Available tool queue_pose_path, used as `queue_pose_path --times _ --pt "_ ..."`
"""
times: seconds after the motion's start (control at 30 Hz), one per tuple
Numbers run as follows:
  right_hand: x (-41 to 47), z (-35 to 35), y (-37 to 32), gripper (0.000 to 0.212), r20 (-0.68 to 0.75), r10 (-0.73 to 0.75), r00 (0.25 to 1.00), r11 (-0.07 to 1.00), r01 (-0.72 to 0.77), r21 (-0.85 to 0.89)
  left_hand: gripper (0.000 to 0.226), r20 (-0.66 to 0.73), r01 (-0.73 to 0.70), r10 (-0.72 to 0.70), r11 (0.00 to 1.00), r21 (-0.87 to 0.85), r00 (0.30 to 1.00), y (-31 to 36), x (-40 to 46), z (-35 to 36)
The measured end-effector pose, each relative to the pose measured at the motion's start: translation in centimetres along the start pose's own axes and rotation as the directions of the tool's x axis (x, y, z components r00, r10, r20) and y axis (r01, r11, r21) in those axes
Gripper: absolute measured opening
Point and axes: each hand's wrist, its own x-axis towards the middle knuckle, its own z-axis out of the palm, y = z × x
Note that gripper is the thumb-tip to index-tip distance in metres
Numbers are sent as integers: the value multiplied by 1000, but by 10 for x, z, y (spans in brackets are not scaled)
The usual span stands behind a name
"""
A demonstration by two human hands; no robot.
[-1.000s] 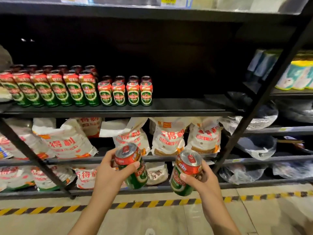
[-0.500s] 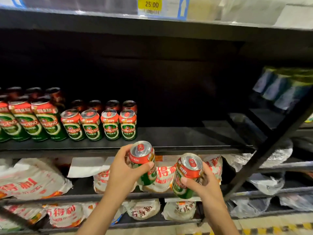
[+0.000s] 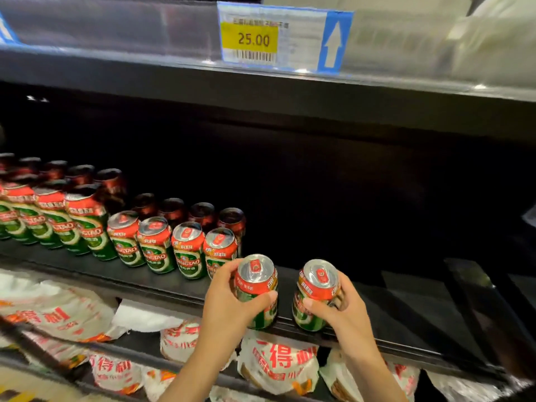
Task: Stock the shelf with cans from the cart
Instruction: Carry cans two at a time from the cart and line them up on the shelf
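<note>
Now at the shelf [image 3: 400, 317] front edge, left hand [image 3: 229, 309] wrapped round one can [image 3: 256, 288], right hand [image 3: 342, 311] gripping another can [image 3: 316, 291], both just right of the short can row [image 3: 174, 245], bare dark shelf stretching rightward, price tag [image 3: 278, 39] overhead.

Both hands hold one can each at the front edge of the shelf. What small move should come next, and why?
Probably set the left can down just right of the last short can in the front row, then let the left hand go. The dark shelf to that row's right is bare, and the right hand grips its own can further right.
</note>
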Motion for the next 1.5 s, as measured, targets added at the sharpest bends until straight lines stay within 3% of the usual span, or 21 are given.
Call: queue_pose_path --times 0.53,0.97,1.27,1.43,1.5 --pt "44 -9 19 50 -42 4 999 999 -2 40 63 104 -81 71 992 94 992 -20 49 35" --pt "85 5 25 80 -80 -56 995 997 60 56 57 9 -39 38 973 226 999 -15 83 42" --pt "106 9 39 63 -105 -101 989 994 97 -44 57 5 -23 22 987 160 1000 -26 95 46" --pt "101 18 48 58 -77 -102 992 987 91 -129 55 17 -13 13 999 42 1000 -41 85 52" --pt "99 21 54 66 -122 -113 986 983 93 -160 58 30 27 -28 999 34 999 -54 81 57"
